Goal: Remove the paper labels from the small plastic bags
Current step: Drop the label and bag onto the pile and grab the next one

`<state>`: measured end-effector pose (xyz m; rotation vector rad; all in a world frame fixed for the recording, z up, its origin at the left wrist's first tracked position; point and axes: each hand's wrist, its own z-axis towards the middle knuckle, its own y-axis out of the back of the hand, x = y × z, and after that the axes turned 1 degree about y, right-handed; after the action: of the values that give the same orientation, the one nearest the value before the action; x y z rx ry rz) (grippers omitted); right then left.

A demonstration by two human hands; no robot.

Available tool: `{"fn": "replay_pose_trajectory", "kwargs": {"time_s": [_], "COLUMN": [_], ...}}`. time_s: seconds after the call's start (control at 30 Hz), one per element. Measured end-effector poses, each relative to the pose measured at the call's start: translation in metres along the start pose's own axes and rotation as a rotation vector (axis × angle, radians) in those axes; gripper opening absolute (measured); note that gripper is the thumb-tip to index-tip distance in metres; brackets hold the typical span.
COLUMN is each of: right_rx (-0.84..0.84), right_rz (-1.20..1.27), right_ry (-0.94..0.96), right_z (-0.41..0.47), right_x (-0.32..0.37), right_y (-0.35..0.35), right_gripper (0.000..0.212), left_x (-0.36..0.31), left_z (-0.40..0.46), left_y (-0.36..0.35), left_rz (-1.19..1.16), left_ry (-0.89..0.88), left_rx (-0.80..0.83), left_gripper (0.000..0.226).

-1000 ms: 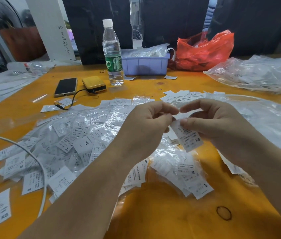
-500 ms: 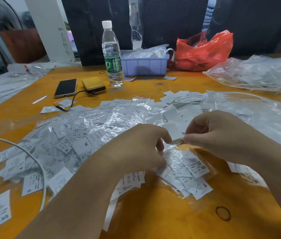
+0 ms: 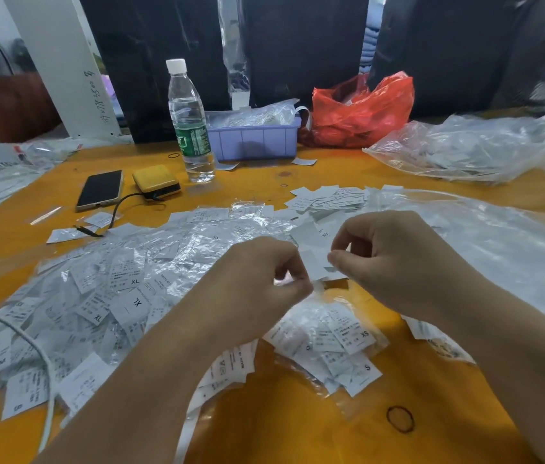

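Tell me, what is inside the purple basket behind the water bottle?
The purple basket holds crumpled clear plastic bags with white paper inside, heaped above its rim. Its wall hides whatever lies deeper.

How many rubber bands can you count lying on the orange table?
2. One dark rubber band lies near the front edge, right of the label pile. A smaller rubber band lies at the back, just left of the water bottle. Others may be hidden under the bags.

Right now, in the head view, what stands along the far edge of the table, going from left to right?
Phone → yellow box → bottle → purple bin → red bag → clear bag.
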<state>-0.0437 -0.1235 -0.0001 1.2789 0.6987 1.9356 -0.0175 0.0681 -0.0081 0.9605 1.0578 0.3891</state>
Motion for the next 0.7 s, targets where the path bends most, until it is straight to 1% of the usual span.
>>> {"fn": "replay_pose_trajectory", "kwargs": {"time_s": [0.1, 0.17, 0.3, 0.43, 0.5, 0.6, 0.67, 0.7], "right_rx": [-0.068, -0.071, -0.019, -0.020, -0.008, 0.021, 0.103, 0.153], "right_rz": [-0.088, -0.165, -0.356, -0.510, -0.562, -0.610, -0.630, -0.639], "right_ry": [0.003, -0.006, -0.080, -0.096, -0.156, -0.300, -0.369, -0.388], "right_z": [-0.002, -0.005, -0.009, -0.030, -0.039, -0.047, -0.050, -0.050], "right_x": [0.003, 0.006, 0.012, 0.006, -0.002, -0.019, -0.028, -0.031], "right_y": [0.006, 0.010, 0.025, 0.040, 0.047, 0.052, 0.049, 0.046], "right_gripper": [0.010, 0.015, 0.033, 0.035, 0.038, 0.041, 0.036, 0.030], "left_x": [-0.001, -0.003, -0.012, -0.021, -0.023, -0.024, -0.025, -0.025], "left_z": [0.001, 0.001, -0.002, -0.006, -0.007, -0.005, -0.004, -0.005], "left_y": [-0.003, -0.007, -0.016, -0.023, -0.027, -0.031, -0.033, -0.034], "left_rz": [-0.054, -0.109, -0.196, -0.259, -0.275, -0.277, -0.269, -0.264], "left_ry": [-0.021, -0.036, -0.094, -0.175, -0.194, -0.209, -0.211, -0.211], "left_rx": [-0.102, -0.144, -0.129, -0.123, -0.116, -0.114, -0.118, -0.121], "left_gripper": [0.012, 0.011, 0.010, 0.011, 0.011, 0.010, 0.012, 0.012]}}
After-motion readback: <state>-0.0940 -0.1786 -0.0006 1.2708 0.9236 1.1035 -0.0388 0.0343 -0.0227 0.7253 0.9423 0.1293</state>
